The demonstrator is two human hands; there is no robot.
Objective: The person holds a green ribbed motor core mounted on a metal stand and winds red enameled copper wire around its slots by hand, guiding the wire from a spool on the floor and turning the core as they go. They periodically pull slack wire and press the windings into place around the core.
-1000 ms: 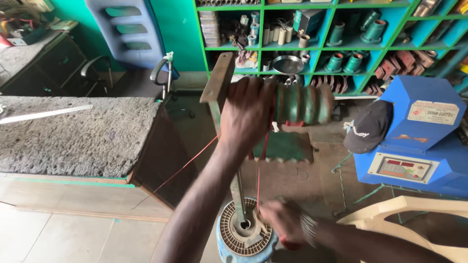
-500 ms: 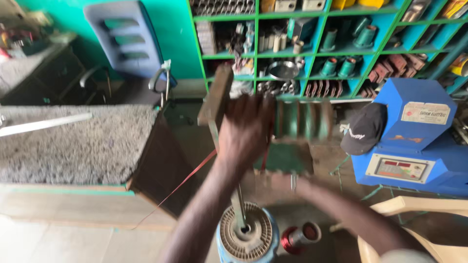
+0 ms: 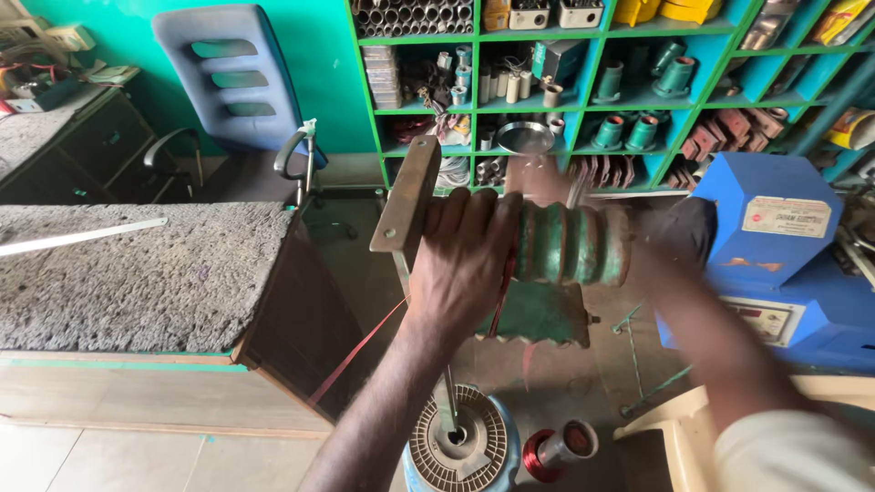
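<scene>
So: left hand (image 3: 465, 264) wraps the green ribbed winding former (image 3: 570, 244), fingers curled over its left end. Former's long axis runs left-right, above the green base (image 3: 538, 314). Right hand (image 3: 547, 178) is blurred behind it; grip unclear. Red wire (image 3: 351, 357) runs down-left. Blue machine (image 3: 775, 246) right has a white rectangular label; wire spool (image 3: 556, 448) below.

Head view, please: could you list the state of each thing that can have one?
Left hand: closed around the green ribbed winder.
Right hand: motion-blurred behind the winder; grip cannot be told.
Red wire: taut, running up to the left hand.
Wire spool: lying on its side, partly wound.
Office chair: unoccupied.
Blue machine: display unreadable.
</scene>
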